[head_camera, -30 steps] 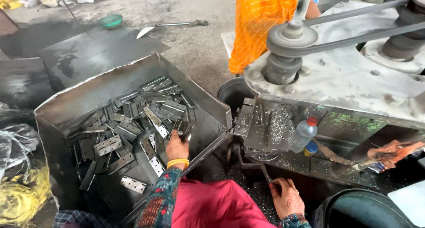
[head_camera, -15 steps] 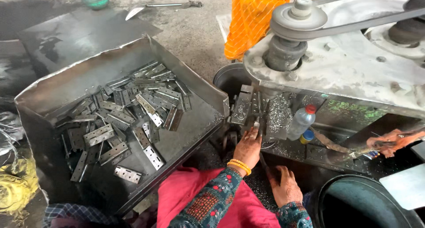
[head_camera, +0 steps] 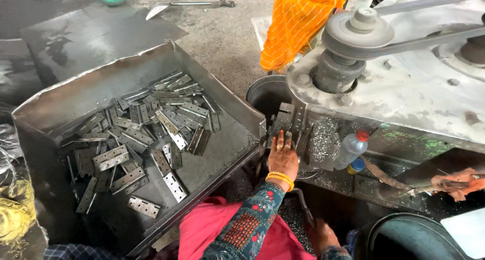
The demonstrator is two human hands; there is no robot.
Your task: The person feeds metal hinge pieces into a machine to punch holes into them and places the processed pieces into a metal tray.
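Left hand (head_camera: 282, 156), fingers extended flat, presses a metal strip (head_camera: 292, 123) into the machine fixture (head_camera: 303, 133), right hand (head_camera: 323, 235) low near a lever, grip indeterminate; many strips remain in the steel tray (head_camera: 222, 96) at left, so work appears far from complete.

Teal floral sleeve, yellow bangles, pink garment, left hand (head_camera: 283, 158)

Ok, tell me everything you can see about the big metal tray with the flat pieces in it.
The metal tray is a wide, open box of dull grey sheet metal with sloping walls and worn, uneven edges. It sits tilted beside the machine, its right corner close to the left hand. A loose heap of flat metal pieces with punched holes covers much of its floor, with fine grit around them.
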